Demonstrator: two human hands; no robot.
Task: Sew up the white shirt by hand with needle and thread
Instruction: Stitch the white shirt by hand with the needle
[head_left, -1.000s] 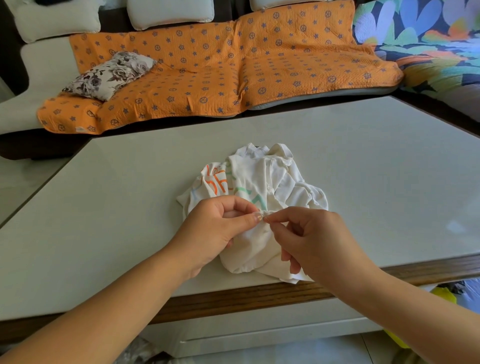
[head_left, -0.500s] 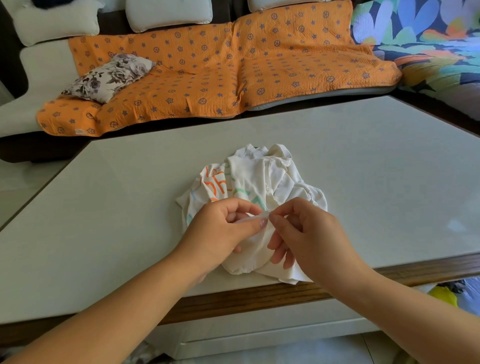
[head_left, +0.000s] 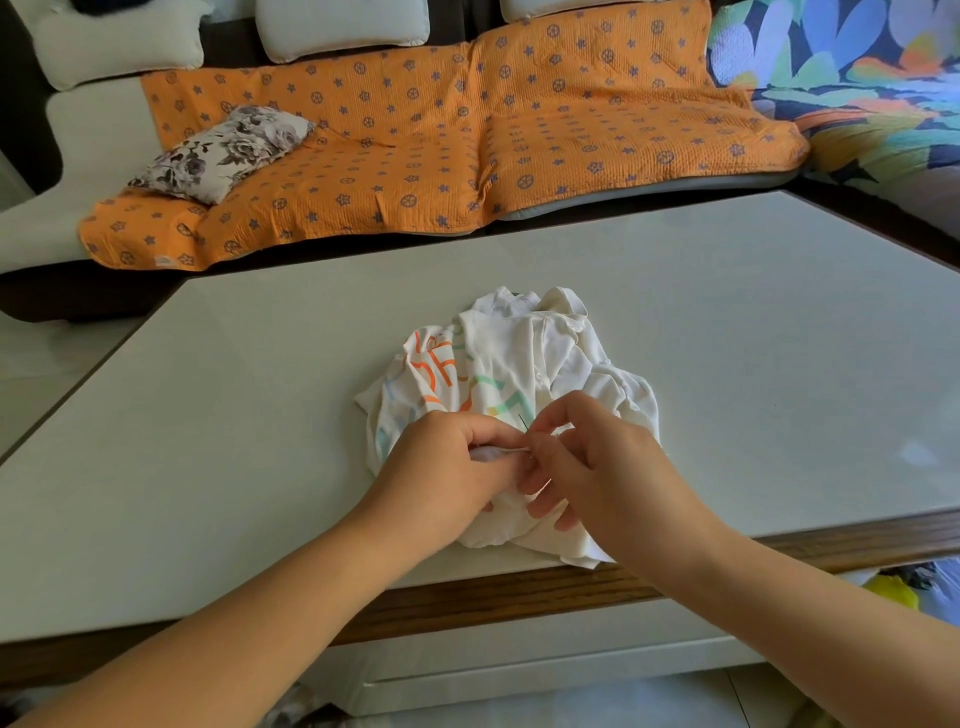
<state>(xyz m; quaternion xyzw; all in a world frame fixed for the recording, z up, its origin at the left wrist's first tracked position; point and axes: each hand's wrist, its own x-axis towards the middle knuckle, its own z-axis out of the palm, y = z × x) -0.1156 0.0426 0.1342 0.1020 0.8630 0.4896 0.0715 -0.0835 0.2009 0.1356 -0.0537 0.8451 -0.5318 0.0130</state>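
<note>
From my remote seat I see the white shirt (head_left: 550, 358) lying in a crumpled heap on the table (head_left: 260, 415), close to its near wooden edge, with one corner hanging just over it. The heap's long axis runs away from the camera: the bunched collar end is farthest off, and the orange and green print faces up on the left side.

Both hands meet over the near part of the heap. The left hand (head_left: 441, 473) is curled and pinches a small fold of white cloth between thumb and forefinger. The right hand (head_left: 608, 467) is touching it, thumb and forefinger closed on the needle (head_left: 522, 422) — a thin dark sliver. Its long axis tilts up, the free end pointing away from me and a little to the left. The thread is too fine for me to make out.

Beyond the table stands a sofa under an orange cover (head_left: 415, 156), a floral cushion (head_left: 223, 153) lying on it.
</note>
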